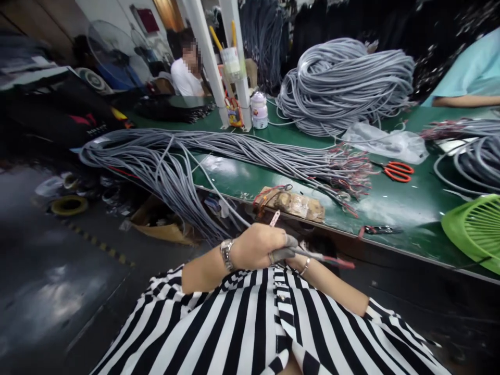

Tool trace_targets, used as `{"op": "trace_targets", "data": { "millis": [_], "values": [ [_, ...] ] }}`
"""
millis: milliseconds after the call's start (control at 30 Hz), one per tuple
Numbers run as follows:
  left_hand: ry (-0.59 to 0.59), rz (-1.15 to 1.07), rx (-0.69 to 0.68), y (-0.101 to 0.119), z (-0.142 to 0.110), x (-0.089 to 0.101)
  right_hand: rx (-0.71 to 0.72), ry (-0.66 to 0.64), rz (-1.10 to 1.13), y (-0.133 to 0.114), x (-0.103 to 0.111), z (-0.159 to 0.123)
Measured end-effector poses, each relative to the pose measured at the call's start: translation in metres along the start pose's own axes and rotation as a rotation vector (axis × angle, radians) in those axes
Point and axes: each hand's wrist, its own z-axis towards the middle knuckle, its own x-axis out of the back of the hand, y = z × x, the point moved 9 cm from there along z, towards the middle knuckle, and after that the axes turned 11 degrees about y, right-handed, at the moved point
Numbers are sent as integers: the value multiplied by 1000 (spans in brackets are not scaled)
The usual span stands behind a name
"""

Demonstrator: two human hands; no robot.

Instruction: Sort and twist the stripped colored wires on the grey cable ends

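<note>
Left hand: clamped on a grey cable, which is held between striped shirt and green bench.
Right hand: mostly hidden behind the left; its grip cannot be told.
Cable tip: reddish, pointed rightward.
Bench: crossed by a cable bundle; orange-handled scissors are seen near its wire ends.

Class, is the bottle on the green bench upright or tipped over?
Upright: the bottle stands on its base, cap uppermost.
</note>
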Motion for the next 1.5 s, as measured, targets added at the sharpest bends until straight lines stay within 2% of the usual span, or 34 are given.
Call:
{"op": "trace_targets", "data": {
  "millis": [67, 133, 200, 267, 367, 600, 700, 767, 900, 967, 1033, 1167, 1300, 1333, 1400, 1467, 1500],
  "values": [
    [108, -200, 282, -31, -36, -5, -55, -5, 0, 5, -4, -1],
    [265, -413, 588, -70, -81, -10, -100, -14, 10, 6, -7, -4],
    [414, -565, 800, -97, -124, -15, -98, -33, 47, 2, -10, -6],
    [497, -643, 921, -110, -156, -19, -50, -63, 110, -7, -13, -7],
    [515, -709, 1003, -116, -181, -23, 32, -166, 198, -22, -27, -8],
    [408, -864, 1050, -122, -188, -35, 36, -360, 360, -44, -67, -7],
    [361, -900, 1052, -124, -187, -40, 44, -404, 307, -45, -77, -10],
    [332, -919, 1047, -125, -186, -42, 119, -387, 213, -48, -76, -10],
    [285, -969, 1061, -126, -186, -45, 492, -298, -170, -70, -67, -15],
    [263, -1003, 1069, -126, -188, -48, 688, -288, -415, -81, -66, -24],
    [239, -1041, 1074, -128, -190, -50, 820, -296, -658, -85, -67, -33],
    [123, -1013, 1087, -133, -195, -52, 932, -304, -1126, -81, -69, -42],
    [-34, -743, 992, -129, -180, -45, 844, -254, -1405, -74, -66, -39],
    [-19, -641, 944, -126, -172, -40, 817, -236, -1424, -74, -65, -38],
    [105, -454, 856, -120, -154, -25, 789, -209, -1403, -75, -64, -38],
    [260, -419, 812, -113, -143, -13, 798, -193, -1329, -78, -62, -39],
    [324, -483, 812, -112, -141, -11, 803, -185, -1296, -78, -60, -38]
  ]
}}
